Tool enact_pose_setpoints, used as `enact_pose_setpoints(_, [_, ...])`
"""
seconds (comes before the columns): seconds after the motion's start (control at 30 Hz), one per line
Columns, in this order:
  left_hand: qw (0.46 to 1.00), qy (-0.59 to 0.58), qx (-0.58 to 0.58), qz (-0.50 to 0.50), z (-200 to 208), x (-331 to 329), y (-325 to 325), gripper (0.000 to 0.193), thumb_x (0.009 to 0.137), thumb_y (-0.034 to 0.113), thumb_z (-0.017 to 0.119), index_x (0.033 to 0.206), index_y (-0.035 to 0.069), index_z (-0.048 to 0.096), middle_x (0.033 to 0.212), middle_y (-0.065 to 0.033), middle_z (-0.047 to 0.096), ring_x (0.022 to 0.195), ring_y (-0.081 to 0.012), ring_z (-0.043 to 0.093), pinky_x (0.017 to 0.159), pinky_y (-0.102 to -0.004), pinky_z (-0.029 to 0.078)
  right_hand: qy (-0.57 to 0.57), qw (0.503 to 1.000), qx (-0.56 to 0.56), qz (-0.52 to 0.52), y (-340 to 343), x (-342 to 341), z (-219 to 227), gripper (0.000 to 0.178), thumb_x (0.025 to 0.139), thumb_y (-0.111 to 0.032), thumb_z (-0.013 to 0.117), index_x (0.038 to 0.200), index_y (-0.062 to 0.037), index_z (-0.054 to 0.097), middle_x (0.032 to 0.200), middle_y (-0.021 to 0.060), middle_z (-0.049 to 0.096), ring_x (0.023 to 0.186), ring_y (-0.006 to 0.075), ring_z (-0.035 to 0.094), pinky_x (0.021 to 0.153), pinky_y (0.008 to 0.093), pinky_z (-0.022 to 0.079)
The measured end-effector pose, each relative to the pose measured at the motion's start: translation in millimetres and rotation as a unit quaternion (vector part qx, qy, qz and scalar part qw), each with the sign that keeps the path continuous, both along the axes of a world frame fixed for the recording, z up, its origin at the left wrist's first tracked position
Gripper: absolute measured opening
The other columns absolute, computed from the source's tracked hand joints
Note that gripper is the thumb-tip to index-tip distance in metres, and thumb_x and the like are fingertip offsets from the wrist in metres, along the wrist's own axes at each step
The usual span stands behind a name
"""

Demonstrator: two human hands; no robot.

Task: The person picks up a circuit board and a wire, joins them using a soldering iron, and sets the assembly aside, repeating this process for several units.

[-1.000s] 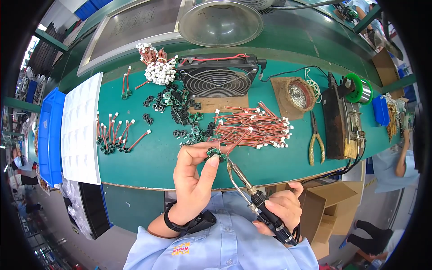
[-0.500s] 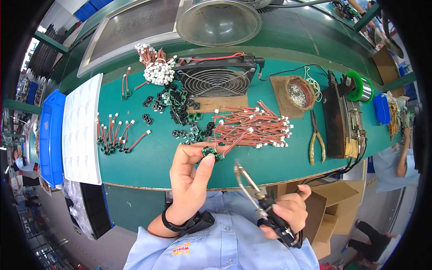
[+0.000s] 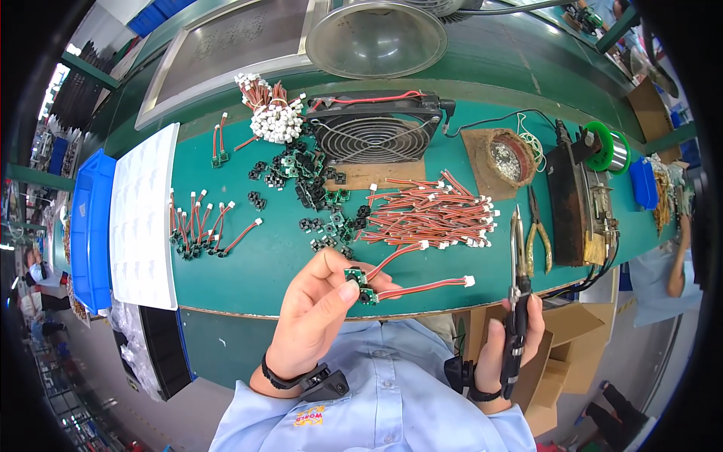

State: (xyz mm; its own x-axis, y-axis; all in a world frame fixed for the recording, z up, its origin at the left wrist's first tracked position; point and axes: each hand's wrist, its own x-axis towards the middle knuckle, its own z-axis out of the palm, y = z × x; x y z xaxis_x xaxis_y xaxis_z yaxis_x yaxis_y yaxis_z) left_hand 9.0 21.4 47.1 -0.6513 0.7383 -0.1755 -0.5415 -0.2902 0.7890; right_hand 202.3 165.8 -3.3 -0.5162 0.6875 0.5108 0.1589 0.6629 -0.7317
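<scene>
My left hand pinches small green circuit boards between thumb and fingers, above the bench's near edge. Two red-and-brown wire leads run rightward from the boards, each tipped with a white connector. My right hand is wrapped round the black handle of a soldering iron with a thin tube alongside its shaft. Its tip points up and away, well apart from the boards. Beyond my left hand lie a pile of loose wire leads and a heap of small boards with black parts.
Behind the heaps stands a black fan, with a bundle of white-plugged leads beside it. Wired boards lie left, near a white tray. At right are a solder pot, pliers and a solder spool.
My right hand has swung the soldering iron rightward and upright, away from the boards. My left hand has come slightly nearer me, and a second lead now shows stretching right from the boards.
</scene>
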Motion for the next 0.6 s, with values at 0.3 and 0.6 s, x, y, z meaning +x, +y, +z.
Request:
enact_pose_setpoints(0.3, [0.990, 0.076, -0.010, 0.121, -37, -37, -64, 0.012, 0.089, 0.014, 0.053, 0.093, 0.005, 0.048, 0.095, -0.0163, 0.061, 0.094, -0.0235, 0.058, 0.087, -0.0398, 0.042, 0.014, 0.977, -0.204, 0.051, 10, -49, -13, 0.040, 0.080, 0.004, 0.060, 0.117, -0.0003, 0.044, 0.092, 0.0122, 0.063, 0.088, 0.0178, 0.058, 0.079, 0.0294, 0.047])
enact_pose_setpoints(0.6, [0.987, 0.064, -0.021, 0.145, -27, -29, -67, 0.017, 0.088, 0.014, 0.052, 0.099, 0.002, 0.049, 0.095, -0.0173, 0.060, 0.093, -0.0237, 0.057, 0.087, -0.0371, 0.041, -0.110, 0.986, 0.127, 0.007, 35, -89, -1, 0.034, 0.067, 0.010, 0.065, 0.096, -0.0061, 0.057, 0.077, 0.0072, 0.060, 0.072, 0.0238, 0.056, 0.071, 0.0328, 0.043])
